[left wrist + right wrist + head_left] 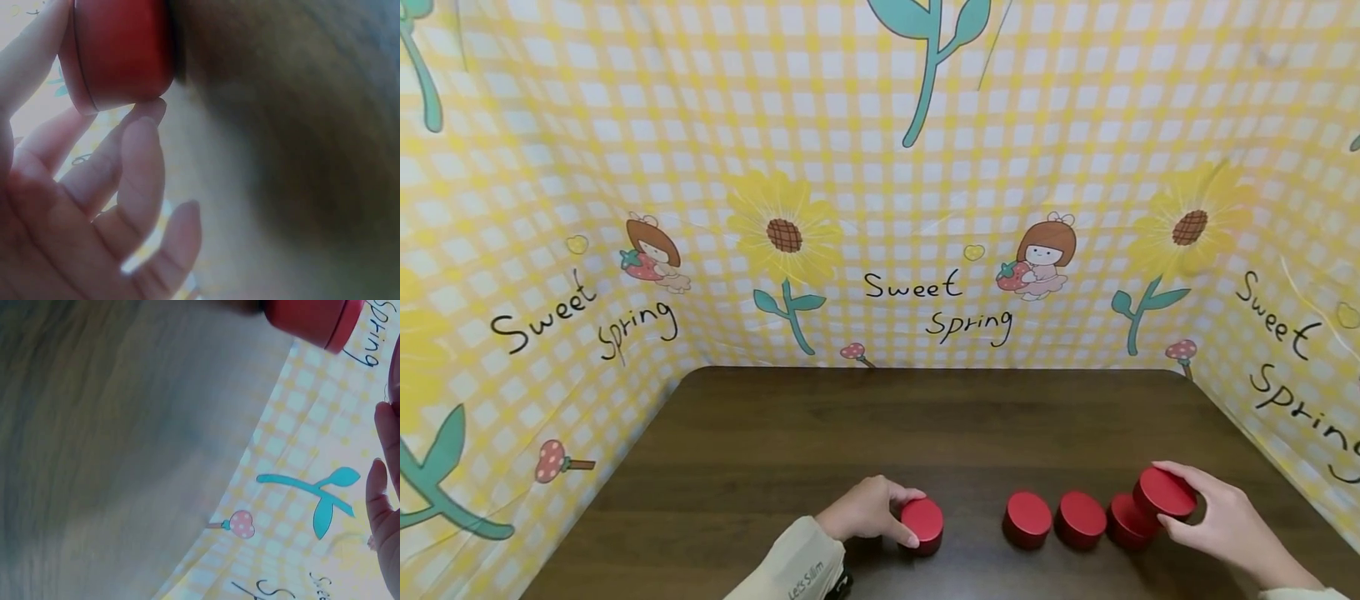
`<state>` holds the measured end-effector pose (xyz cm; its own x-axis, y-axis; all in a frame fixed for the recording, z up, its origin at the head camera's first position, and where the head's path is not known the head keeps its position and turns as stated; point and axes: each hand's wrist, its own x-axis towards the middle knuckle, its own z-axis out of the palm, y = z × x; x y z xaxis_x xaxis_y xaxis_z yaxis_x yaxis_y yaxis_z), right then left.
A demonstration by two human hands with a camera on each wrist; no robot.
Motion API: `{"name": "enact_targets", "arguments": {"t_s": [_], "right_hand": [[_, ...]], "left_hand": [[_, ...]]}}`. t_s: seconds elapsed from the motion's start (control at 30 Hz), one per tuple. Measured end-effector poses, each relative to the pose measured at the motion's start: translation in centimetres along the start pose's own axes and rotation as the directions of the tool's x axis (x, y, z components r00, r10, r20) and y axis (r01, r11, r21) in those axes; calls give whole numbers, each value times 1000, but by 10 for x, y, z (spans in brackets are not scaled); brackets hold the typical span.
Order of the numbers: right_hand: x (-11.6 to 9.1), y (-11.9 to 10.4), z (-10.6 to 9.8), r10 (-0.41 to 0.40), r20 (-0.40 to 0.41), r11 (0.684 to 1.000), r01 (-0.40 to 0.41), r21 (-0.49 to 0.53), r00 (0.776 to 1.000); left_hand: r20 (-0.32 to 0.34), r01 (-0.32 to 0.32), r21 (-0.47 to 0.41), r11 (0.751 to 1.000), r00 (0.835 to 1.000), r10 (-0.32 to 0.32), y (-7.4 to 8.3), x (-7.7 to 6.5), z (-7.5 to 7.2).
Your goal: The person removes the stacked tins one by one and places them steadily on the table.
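My left hand [867, 508] grips a round red tin [922, 521] with a seam near its top, thumb and forefinger on opposite sides. The left wrist view shows this tin [128, 50] close up, the other fingers loosely bent beneath it. My right hand [1232, 518] pinches another red tin [1167, 493] by its sides, raised and slightly tilted. It overlaps the rightmost tin [1126, 525] of a row standing on the table. Only an edge of the right hand [386, 506] enters the right wrist view.
Left of that tin, the row continues with a middle tin [1080, 518] and a leftmost tin [1027, 518]. The dark wooden table [925, 425] has rounded far corners. A yellow checked cloth [880, 200] with printed flowers hangs around its back and sides.
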<state>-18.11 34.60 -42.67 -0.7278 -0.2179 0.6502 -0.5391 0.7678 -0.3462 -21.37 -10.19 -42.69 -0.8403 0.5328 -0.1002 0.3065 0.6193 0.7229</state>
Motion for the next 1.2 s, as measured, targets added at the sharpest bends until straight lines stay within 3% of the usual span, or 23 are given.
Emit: {"name": "enact_targets", "arguments": {"t_s": [0.13,0.4,0.53,0.83,1.03,1.2], "right_hand": [[-3,4,-5,42,-1,999,-42,-2,999],[-9,8,-8,49,-34,998,-50,-30,998],[-12,8,-10,93,-16,994,-94,-53,996],[-19,17,-11,156,10,986,-156,-51,988],[-19,22,-12,191,11,979,-190,-75,982],[-12,23,-17,226,70,969,-217,-119,972]], "left_hand": [[3,4,5,1000,1000,-4,0,1,0],[7,0,-9,1000,1000,0,0,0,0],[13,16,-21,1000,1000,-16,0,0,0],[-5,-17,13,1000,1000,17,-1,0,1],[5,6,-4,1000,1000,-6,0,-1,1],[7,38,-9,999,999,-37,1,0,1]]}}
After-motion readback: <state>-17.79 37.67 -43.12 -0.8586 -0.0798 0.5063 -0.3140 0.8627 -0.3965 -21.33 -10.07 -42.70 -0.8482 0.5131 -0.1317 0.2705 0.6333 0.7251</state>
